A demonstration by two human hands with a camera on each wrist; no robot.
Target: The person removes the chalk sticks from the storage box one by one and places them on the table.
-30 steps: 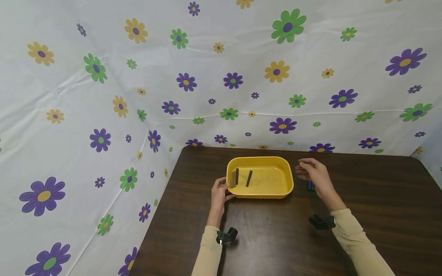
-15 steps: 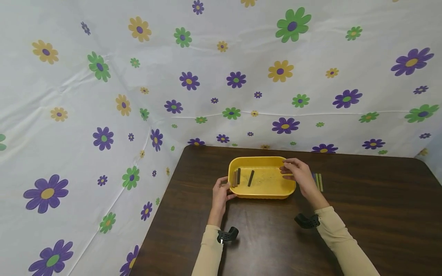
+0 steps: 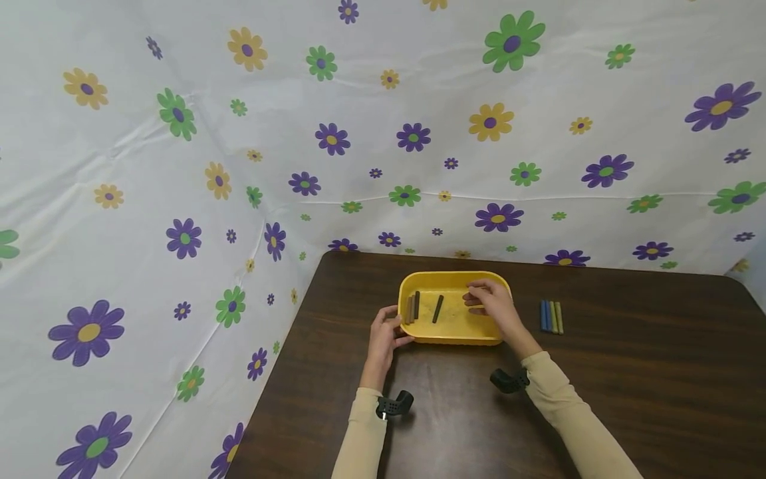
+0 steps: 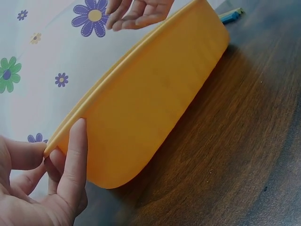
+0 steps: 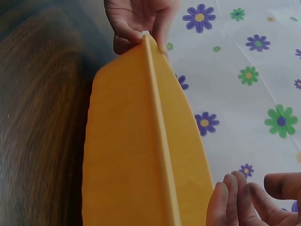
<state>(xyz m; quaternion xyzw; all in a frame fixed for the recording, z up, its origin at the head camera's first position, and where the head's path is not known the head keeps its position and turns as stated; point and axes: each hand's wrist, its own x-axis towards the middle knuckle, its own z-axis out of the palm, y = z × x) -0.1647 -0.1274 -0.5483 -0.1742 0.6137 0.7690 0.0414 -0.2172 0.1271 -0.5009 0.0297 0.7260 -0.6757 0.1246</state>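
A yellow plastic tray (image 3: 457,340) stands on the dark table. My left hand (image 3: 382,339) pinches its left rim; in the left wrist view, the thumb of that hand (image 4: 51,193) is inside the rim and fingers lie against the outer wall. Two brown sticks (image 3: 409,310) and a black stick (image 3: 417,305), like chalk pastels, lie along the tray's left end. Another black stick (image 3: 438,309) lies apart, tilted, nearer the middle. My right hand (image 3: 495,307) is over the tray's right half, and in the right wrist view its thumb and fingers (image 5: 237,197) are apart with nothing between them.
Blue sticks (image 3: 543,316) and yellow-green sticks (image 3: 556,318) lie side by side on the table (image 3: 634,346), right of the tray. A white flowered cloth (image 3: 359,219) hangs behind and to the left of the table.
My right hand has moved left from beside the sticks on the table to over the tray, uncovering the blue and yellow-green sticks. My left hand keeps its hold on the rim.
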